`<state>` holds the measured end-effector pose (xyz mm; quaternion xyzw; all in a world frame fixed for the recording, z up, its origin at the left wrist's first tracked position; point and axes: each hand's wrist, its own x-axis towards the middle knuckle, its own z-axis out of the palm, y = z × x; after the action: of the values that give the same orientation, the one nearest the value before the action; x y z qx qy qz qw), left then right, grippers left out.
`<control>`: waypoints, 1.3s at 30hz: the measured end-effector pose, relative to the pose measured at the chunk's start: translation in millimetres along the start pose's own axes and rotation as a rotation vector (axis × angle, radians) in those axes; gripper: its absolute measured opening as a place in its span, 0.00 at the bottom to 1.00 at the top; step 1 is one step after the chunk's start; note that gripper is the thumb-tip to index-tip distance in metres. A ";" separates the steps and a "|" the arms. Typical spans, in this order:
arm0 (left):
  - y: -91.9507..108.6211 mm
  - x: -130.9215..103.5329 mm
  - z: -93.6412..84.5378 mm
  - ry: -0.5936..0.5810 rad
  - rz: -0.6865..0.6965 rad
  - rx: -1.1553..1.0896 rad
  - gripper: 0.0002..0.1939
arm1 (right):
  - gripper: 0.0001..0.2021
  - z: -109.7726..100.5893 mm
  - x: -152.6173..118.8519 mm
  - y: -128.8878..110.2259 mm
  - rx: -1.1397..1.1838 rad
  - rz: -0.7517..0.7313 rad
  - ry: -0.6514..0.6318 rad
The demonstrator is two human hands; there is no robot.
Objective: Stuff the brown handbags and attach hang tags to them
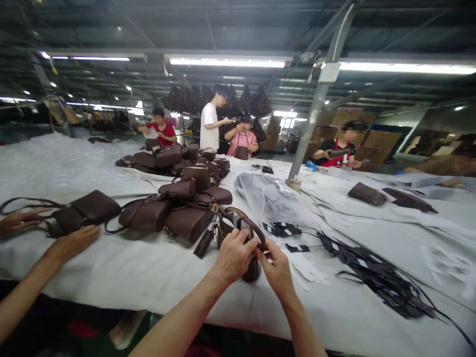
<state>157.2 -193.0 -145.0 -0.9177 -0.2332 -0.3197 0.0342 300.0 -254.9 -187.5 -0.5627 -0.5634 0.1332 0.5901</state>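
Observation:
A small dark brown bag (251, 270) stands at the near edge of the white-covered table, its top toward me. My left hand (235, 252) is closed on the bag's upper part. On the other side, my right hand (275, 263) pinches the bag's strap near its edge. A black tag (204, 244) with printed lettering hangs at the bag's left. Just left of it lies a pile of brown bags (189, 218), some with gold-coloured fittings. My fingers hide part of the bag's opening.
At left, a co-worker's hands touch another brown bag (87, 210). Black tags with cords (372, 270) lie right, near clear plastic wrap (264, 193). A metal post (310, 114) rises beyond. Several people work across the white table (148, 270).

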 end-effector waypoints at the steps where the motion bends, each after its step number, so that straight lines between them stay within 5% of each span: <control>1: 0.7 -1.1 1.8 0.029 0.001 -0.003 0.10 | 0.09 0.8 -0.2 1.3 0.056 0.045 -0.001; 7: -3.8 -8.5 15.1 0.188 0.005 -0.179 0.09 | 0.14 4.0 -6.8 11.5 0.355 0.188 0.035; 12: -3.7 -8.2 18.3 0.242 -0.061 -0.353 0.09 | 0.26 12.1 -9.0 22.9 0.221 0.099 0.064; 18: 1.0 -3.6 18.9 0.283 -0.130 -0.455 0.09 | 0.09 17.7 1.8 16.6 -0.132 -0.051 0.033; 23: -5.3 7.0 16.1 0.422 -0.403 -0.490 0.10 | 0.07 18.2 -8.1 11.0 -0.225 -0.025 0.038; 31: -1.8 11.2 14.7 0.475 -0.452 -0.419 0.10 | 0.09 -29.2 -18.2 8.9 -0.294 -0.152 -0.028; 39: -3.8 4.5 14.8 0.484 -0.482 -0.442 0.08 | 0.08 -86.9 -42.8 14.8 -0.359 -0.113 -0.146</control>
<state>167.0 -184.6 -154.3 -0.7203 -0.3525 -0.5678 -0.1859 363.7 -328.5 -198.3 -0.6152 -0.6500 0.0379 0.4445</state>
